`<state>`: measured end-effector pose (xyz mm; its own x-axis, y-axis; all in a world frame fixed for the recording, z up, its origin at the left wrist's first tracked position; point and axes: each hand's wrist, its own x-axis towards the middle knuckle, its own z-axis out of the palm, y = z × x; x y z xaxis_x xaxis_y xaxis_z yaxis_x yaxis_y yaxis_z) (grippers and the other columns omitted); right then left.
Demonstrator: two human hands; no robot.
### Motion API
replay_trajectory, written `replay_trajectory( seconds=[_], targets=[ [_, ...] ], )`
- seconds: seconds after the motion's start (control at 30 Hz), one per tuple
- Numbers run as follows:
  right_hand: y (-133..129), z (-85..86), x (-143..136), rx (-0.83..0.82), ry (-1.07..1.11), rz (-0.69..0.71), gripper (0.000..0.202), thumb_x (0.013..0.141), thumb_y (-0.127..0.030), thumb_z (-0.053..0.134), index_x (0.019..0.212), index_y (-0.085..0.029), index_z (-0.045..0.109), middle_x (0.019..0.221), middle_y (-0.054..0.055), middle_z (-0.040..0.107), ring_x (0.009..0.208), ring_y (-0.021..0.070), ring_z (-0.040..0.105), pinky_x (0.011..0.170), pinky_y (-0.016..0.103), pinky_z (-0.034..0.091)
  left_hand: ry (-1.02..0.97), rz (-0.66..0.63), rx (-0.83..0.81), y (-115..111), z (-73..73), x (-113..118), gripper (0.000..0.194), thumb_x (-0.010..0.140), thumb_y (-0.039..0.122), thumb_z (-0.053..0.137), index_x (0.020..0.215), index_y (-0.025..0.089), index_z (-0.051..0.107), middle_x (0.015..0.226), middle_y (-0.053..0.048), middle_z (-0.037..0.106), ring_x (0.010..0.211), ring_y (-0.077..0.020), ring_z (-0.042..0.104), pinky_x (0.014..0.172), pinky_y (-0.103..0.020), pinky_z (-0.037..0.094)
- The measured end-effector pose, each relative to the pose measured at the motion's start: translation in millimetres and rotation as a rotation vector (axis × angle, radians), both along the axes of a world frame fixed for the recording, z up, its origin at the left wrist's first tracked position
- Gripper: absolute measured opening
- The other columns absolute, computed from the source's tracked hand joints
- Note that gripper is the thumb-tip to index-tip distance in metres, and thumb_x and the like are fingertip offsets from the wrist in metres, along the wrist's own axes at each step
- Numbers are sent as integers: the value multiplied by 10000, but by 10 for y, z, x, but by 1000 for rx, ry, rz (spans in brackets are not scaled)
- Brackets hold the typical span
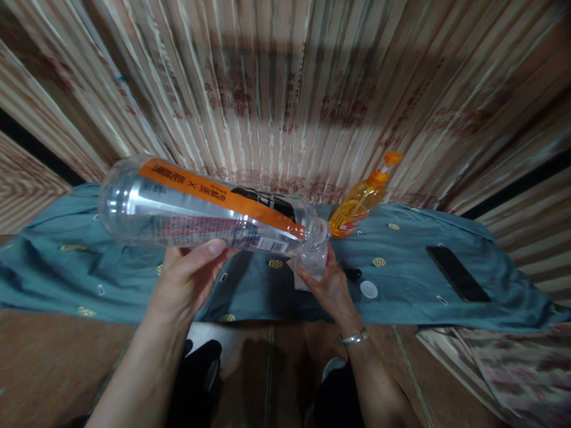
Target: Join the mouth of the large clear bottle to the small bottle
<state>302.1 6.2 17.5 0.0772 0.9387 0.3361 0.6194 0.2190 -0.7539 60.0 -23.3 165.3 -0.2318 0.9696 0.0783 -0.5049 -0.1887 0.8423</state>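
Observation:
My left hand [191, 276] is closed round the underside of a large clear plastic bottle [200, 208] with an orange and silver label. The bottle lies almost level, its uncapped neck pointing right and slightly down. Just under its mouth, my right hand [328, 282] grips a small clear container [312, 260], whose lower part the fingers partly hide. The bottle's mouth and the container's top overlap in view; I cannot tell whether they touch. Whether liquid runs between them is too unclear to see. A pale object [301, 279] shows behind the container.
On the blue-green cloth [254, 297] stands a pump bottle of orange liquid [359, 202], beyond my right hand. A white round cap [369, 289], a small black item [354, 274] and a dark phone [457, 273] lie to the right. A striped curtain [276, 101] hangs behind.

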Motion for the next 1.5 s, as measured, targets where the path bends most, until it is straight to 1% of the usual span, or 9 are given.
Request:
replay_trajectory(
  seconds=[0.1,0.17,0.27,0.53,0.77,1.03,1.2,1.4,1.5],
  targets=[
    [3,-39,3,1,-31,5,816,854,-433,776,1547,-140,461,1394,193,731,1307,348,714,1099,505,605,-16,55,-14,7,58,64,901,457,212,1054,1298,280,738,915,-24,838,720,-196,786,732,-301,695],
    [4,-61,7,8,-41,11,818,850,-427,775,1544,-131,460,1415,204,716,1320,353,706,1108,514,601,-7,58,-12,8,82,91,873,467,190,1034,1284,284,741,893,-10,831,705,-186,780,728,-291,691],
    [5,-72,12,10,-43,14,831,849,-429,776,1552,-136,446,1425,204,710,1322,354,705,1105,517,603,8,46,-13,5,77,91,798,509,183,1011,1255,286,746,863,0,821,767,-202,793,795,-321,692],
    [-9,-21,-8,-11,-10,2,837,849,-451,781,1554,-143,452,1438,198,707,1339,344,696,1120,504,592,33,51,-34,16,-40,21,690,555,250,1003,1197,288,752,880,-6,821,805,-234,789,832,-399,684],
    [-13,16,-2,14,11,-30,857,835,-522,778,1532,-120,481,1414,213,721,1282,354,730,1061,499,621,-1,88,-55,15,33,71,610,529,212,984,1098,275,774,757,-8,799,888,-311,810,886,-473,680],
    [-8,32,30,-14,19,-31,876,799,-492,793,1526,-109,491,1410,216,725,1275,362,734,1058,507,620,-31,51,-19,26,35,37,515,528,219,1027,983,227,786,746,-30,806,787,-253,800,820,-405,698],
    [-8,21,31,-5,9,-23,851,810,-479,786,1527,-124,495,1430,199,716,1280,346,731,1074,497,613,-64,91,-24,21,37,57,627,463,187,1042,1039,211,795,788,-47,827,785,-240,794,780,-375,700],
    [-6,3,30,13,-3,-30,849,817,-490,786,1527,-129,490,1419,204,720,1277,356,732,1066,510,616,-59,102,-36,25,18,46,482,467,179,1027,882,208,785,743,-39,811,745,-219,778,746,-344,694],
    [-5,-4,30,14,-15,-29,855,825,-503,779,1531,-121,484,1416,212,718,1284,364,728,1062,511,618,-49,109,-23,33,10,36,481,490,192,1017,913,223,789,751,-32,814,760,-223,780,774,-363,693]
  ],
)
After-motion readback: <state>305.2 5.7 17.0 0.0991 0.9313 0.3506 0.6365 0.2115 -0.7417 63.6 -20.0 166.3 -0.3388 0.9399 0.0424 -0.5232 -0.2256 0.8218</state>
